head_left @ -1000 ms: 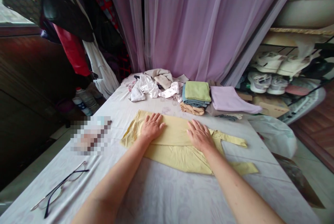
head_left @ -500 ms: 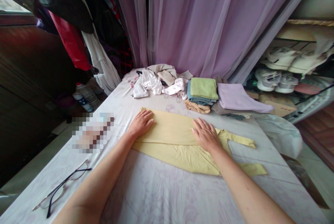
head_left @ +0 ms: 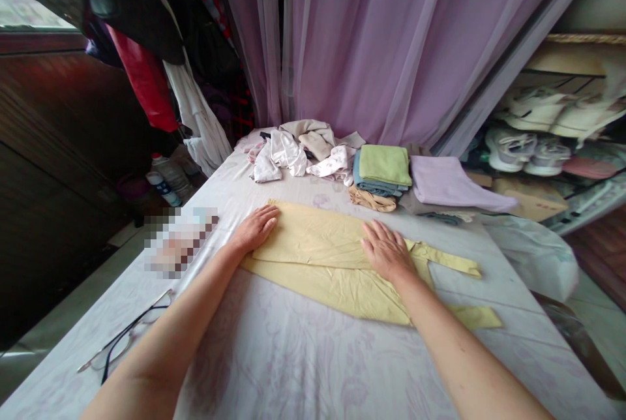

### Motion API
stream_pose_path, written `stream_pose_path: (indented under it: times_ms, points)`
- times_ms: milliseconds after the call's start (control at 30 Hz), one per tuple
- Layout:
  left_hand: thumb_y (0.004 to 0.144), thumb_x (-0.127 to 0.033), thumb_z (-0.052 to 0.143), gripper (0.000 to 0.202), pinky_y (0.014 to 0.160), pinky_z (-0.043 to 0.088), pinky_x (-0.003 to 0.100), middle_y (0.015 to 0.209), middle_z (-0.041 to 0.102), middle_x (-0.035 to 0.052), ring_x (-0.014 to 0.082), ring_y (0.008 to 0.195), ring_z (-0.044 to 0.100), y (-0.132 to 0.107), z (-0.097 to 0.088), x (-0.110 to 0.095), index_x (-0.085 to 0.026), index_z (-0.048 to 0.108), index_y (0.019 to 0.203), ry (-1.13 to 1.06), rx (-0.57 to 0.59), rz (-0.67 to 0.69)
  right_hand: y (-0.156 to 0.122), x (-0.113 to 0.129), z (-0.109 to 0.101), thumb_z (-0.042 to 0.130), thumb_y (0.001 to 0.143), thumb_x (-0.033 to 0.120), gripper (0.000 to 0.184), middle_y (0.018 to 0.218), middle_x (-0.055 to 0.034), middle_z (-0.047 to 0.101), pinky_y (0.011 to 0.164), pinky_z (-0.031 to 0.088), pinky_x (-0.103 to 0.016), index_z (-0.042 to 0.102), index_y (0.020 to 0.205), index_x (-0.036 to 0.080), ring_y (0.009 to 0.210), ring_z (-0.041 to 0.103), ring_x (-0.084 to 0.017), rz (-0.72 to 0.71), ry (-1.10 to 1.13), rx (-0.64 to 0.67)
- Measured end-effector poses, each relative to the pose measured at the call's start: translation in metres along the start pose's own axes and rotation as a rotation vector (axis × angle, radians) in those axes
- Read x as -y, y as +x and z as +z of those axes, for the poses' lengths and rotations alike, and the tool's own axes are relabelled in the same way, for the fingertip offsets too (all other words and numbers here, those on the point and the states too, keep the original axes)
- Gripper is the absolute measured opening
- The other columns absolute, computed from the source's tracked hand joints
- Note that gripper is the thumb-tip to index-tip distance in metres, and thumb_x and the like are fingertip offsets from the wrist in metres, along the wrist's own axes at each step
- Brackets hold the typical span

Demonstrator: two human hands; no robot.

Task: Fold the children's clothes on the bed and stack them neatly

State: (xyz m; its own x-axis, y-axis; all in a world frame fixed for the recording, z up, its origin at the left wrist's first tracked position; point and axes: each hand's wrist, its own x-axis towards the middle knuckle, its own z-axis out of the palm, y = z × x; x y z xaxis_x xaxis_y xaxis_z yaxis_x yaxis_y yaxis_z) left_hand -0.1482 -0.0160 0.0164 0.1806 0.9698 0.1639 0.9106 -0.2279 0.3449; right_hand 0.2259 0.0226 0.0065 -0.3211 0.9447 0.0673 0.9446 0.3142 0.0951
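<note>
A yellow garment (head_left: 313, 237) lies partly folded on the white patterned bed sheet (head_left: 283, 355), one layer over another, with narrow strips sticking out on its right side. It looks like a long-sleeved top or trousers; I cannot tell which. My left hand (head_left: 255, 227) rests palm down at the garment's left edge, its fingers stretched out. On the right part of the cloth my right hand (head_left: 387, 250) lies flat with its fingers spread. Neither hand grips the fabric.
Behind the garment are a folded green cloth (head_left: 385, 164) on a stack, a lilac garment (head_left: 440, 182) and a heap of crumpled clothes (head_left: 288, 152). Glasses (head_left: 128, 329) and a blurred-out object (head_left: 180, 244) lie to the left. Shoes (head_left: 511, 149) stand on a rack at right.
My left hand has slid slightly left, toward the garment's edge and the sheet. My right hand stays in place on the cloth. The view has shifted a little.
</note>
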Motion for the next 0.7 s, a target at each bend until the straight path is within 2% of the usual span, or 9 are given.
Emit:
stream_pose_path:
  times_ms: [200,267,367,433,500,567,633,700]
  points:
    - [0.101,-0.046,0.018,0.059,0.120,0.027,0.044,0.149,0.050,0.0071,0.0222,0.142,0.039,-0.007,-0.014,0.015,-0.018,0.051,0.141,0.059,0.029,-0.063,0.001,0.001,-0.001,0.027,0.100,0.040,0.053,0.157,-0.0079,0.037,0.114,0.029,-0.046,0.042,0.149,0.025,0.142,0.035,-0.024,0.003,0.004,-0.003]
    - [0.102,-0.043,0.018,0.057,0.119,0.029,0.043,0.147,0.053,0.0086,0.0219,0.140,0.042,-0.004,-0.021,0.012,-0.016,0.054,0.138,0.072,0.025,-0.137,0.001,0.001,-0.001,0.027,0.100,0.040,0.053,0.157,-0.0080,0.037,0.114,0.028,-0.046,0.042,0.149,0.025,0.142,0.035,-0.024,0.007,0.006,0.005]
    - [0.102,-0.043,0.022,0.057,0.118,0.029,0.047,0.148,0.050,0.0123,0.0256,0.141,0.040,0.007,-0.022,-0.021,-0.013,0.050,0.141,0.113,-0.028,-0.276,0.001,0.002,-0.001,0.027,0.100,0.039,0.053,0.157,-0.0081,0.037,0.114,0.028,-0.046,0.042,0.149,0.025,0.142,0.035,-0.024,0.008,0.005,0.007]
    - [0.102,-0.045,0.024,0.057,0.120,0.025,0.047,0.151,0.046,0.0111,0.0252,0.144,0.035,0.014,-0.013,-0.059,-0.014,0.046,0.145,0.108,-0.024,-0.184,0.001,0.002,-0.001,0.027,0.100,0.039,0.053,0.158,-0.0083,0.037,0.114,0.028,-0.047,0.042,0.149,0.024,0.142,0.035,-0.024,0.005,0.000,0.002]
    - [0.102,-0.048,0.024,0.057,0.121,0.023,0.045,0.153,0.044,0.0089,0.0236,0.145,0.033,0.019,0.003,-0.099,-0.017,0.044,0.147,0.085,0.038,-0.040,0.002,0.002,-0.001,0.026,0.100,0.039,0.054,0.158,-0.0086,0.037,0.114,0.028,-0.047,0.042,0.149,0.024,0.142,0.035,-0.024,0.002,-0.001,0.004]
    - [0.102,-0.050,0.025,0.058,0.121,0.023,0.044,0.154,0.043,0.0082,0.0238,0.146,0.032,0.019,0.019,-0.128,-0.020,0.044,0.147,0.082,0.088,0.015,0.002,0.001,0.000,0.026,0.100,0.039,0.054,0.158,-0.0090,0.037,0.114,0.028,-0.047,0.041,0.150,0.023,0.142,0.034,-0.024,-0.002,0.002,0.008]
    - [0.101,-0.050,0.027,0.056,0.120,0.024,0.047,0.154,0.042,0.0076,0.0250,0.145,0.033,0.015,0.030,-0.137,-0.022,0.045,0.146,0.089,0.103,0.018,0.001,0.000,0.000,0.026,0.100,0.039,0.054,0.157,-0.0093,0.037,0.114,0.028,-0.047,0.041,0.150,0.023,0.142,0.034,-0.024,-0.005,0.003,0.008]
    - [0.101,-0.050,0.030,0.054,0.120,0.024,0.050,0.156,0.041,0.0069,0.0260,0.146,0.032,0.008,0.032,-0.126,-0.024,0.045,0.146,0.114,0.097,-0.013,0.001,0.000,0.001,0.027,0.100,0.039,0.054,0.157,-0.0095,0.037,0.114,0.028,-0.047,0.042,0.149,0.023,0.142,0.035,-0.024,-0.009,0.006,-0.003]
